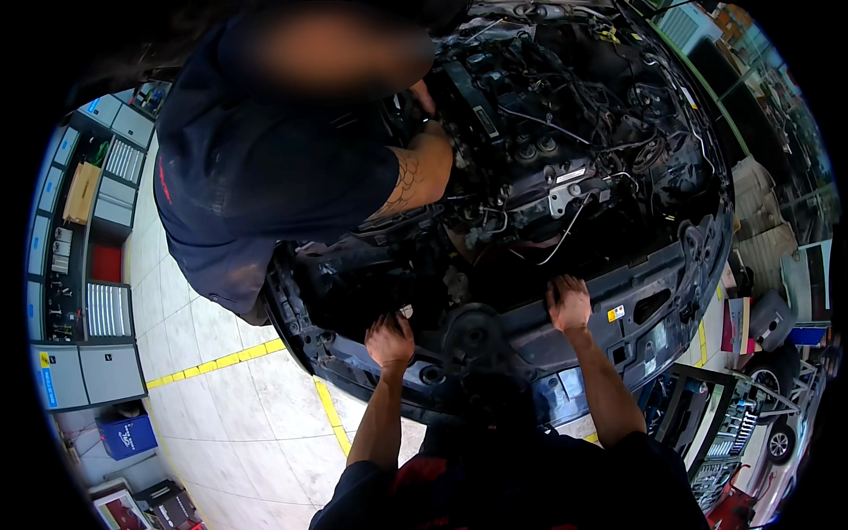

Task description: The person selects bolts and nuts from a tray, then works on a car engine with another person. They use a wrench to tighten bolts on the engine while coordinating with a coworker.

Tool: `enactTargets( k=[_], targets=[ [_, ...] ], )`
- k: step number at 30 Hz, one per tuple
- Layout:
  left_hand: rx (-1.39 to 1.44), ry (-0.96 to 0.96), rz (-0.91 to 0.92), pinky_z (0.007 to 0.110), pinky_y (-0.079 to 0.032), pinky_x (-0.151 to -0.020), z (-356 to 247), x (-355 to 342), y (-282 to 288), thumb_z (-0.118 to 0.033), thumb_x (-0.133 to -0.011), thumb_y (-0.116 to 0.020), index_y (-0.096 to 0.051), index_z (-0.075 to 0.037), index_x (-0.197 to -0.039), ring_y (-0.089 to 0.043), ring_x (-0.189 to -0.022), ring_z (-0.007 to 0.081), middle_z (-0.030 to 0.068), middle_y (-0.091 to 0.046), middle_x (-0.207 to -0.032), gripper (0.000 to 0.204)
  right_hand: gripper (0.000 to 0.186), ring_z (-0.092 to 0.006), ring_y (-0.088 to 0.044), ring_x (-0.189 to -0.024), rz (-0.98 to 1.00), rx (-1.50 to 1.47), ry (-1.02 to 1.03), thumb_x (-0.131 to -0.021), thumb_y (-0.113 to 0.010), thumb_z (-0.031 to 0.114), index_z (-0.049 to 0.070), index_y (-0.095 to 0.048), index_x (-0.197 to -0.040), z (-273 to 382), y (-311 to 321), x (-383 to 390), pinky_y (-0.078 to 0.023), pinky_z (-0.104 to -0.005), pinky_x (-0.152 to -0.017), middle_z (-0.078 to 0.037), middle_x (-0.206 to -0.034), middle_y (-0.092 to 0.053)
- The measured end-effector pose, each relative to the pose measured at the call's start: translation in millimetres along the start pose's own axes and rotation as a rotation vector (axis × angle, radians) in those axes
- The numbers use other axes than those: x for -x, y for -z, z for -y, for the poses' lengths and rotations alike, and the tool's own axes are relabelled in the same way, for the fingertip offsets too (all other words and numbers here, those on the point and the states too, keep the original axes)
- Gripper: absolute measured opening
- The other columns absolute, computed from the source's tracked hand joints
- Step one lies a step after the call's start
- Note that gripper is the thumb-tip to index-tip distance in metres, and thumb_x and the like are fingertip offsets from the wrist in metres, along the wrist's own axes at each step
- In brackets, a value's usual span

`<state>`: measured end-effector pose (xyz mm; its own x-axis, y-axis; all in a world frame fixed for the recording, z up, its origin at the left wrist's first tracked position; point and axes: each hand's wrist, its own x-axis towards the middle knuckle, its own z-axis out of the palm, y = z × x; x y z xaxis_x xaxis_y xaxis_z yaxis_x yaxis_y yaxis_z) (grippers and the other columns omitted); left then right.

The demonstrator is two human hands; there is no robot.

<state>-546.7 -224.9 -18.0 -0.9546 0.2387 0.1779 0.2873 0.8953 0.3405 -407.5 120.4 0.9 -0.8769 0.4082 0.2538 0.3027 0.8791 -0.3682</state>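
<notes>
An open car engine bay (548, 132) lies in front of me, with a dark front panel (530, 340) running along its near edge. My left hand (389, 342) is curled over the left part of that panel, fingers bent; a small pale piece (406, 311) shows beside them. Further right, my right hand (568, 305) hooks its fingers over the panel's inner edge. Both arms reach forward from my body, which is close to the car's front. Just beyond the right hand, a thin light-coloured rod or pipe (565, 237) slants up toward the engine.
At the left, a co-worker (274, 168) in a dark shirt leans over the bay with arms (424, 168) among the engine parts. Grey cabinets (115, 371) line the left wall. An open tool drawer (729, 433) stands at lower right, near a wheel (781, 442). Yellow lines (221, 362) mark the floor.
</notes>
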Motion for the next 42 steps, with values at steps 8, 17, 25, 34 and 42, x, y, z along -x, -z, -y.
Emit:
enactTargets(
  k=[8, 17, 25, 34, 42],
  targets=[
    [0.014, 0.04, -0.001, 0.045, -0.051, -0.077, 5.7, 1.3, -3.5, -0.025, -0.092, -0.052, -0.07, -0.003, -0.087, -0.066, -0.082, 0.0368, 0.0168, -0.069, -0.088, 0.029, 0.014, -0.0335, -0.06, -0.09, -0.017, 0.015, 0.044, -0.087, -0.058, 0.016, 0.006, -0.066, -0.093, -6.6, -8.4, -0.3, -0.046, -0.0418, -0.084, -0.012, -0.091, -0.065],
    [0.072, 0.074, 0.017, 0.042, -0.049, -0.081, 6.0, 1.0, 3.9, -0.027, -0.092, -0.053, -0.072, -0.005, -0.091, -0.066, -0.087, 0.0312, 0.0125, -0.07, -0.089, 0.029, 0.016, -0.0335, -0.061, -0.09, 0.032, 0.093, 0.04, -0.09, -0.055, 0.018, 0.006, -0.066, -0.092, -1.8, -12.7, 4.5, -0.046, -0.0421, -0.085, -0.012, -0.091, -0.065],
    [0.058, 0.112, 0.031, 0.04, -0.049, -0.084, 2.9, 1.8, 5.8, -0.028, -0.092, -0.052, -0.073, -0.007, -0.095, -0.067, -0.09, 0.029, 0.0107, -0.071, -0.094, 0.03, 0.018, -0.0341, -0.062, -0.093, 0.046, 0.112, 0.059, -0.092, -0.054, 0.019, 0.006, -0.067, -0.094, -6.5, -14.1, 4.5, -0.046, -0.0424, -0.086, -0.013, -0.092, -0.066],
    [0.068, 0.094, 0.028, 0.04, -0.049, -0.084, 5.8, 3.7, 3.0, -0.029, -0.092, -0.053, -0.073, -0.007, -0.097, -0.067, -0.091, 0.029, 0.0104, -0.071, -0.096, 0.03, 0.018, -0.0348, -0.062, -0.093, 0.054, 0.139, 0.058, -0.092, -0.055, 0.02, 0.006, -0.067, -0.095, -10.4, -16.4, 4.7, -0.046, -0.0432, -0.085, -0.014, -0.095, -0.067],
    [0.097, 0.129, 0.023, 0.04, -0.05, -0.087, 7.0, 4.3, 6.4, -0.03, -0.093, -0.052, -0.073, -0.006, -0.097, -0.066, -0.093, 0.0308, 0.0126, -0.071, -0.098, 0.032, 0.019, -0.0344, -0.062, -0.093, 0.089, 0.17, 0.055, -0.094, -0.054, 0.02, 0.006, -0.066, -0.094, -13.9, -21.2, 5.6, -0.046, -0.0437, -0.086, -0.014, -0.096, -0.066]
  ],
)
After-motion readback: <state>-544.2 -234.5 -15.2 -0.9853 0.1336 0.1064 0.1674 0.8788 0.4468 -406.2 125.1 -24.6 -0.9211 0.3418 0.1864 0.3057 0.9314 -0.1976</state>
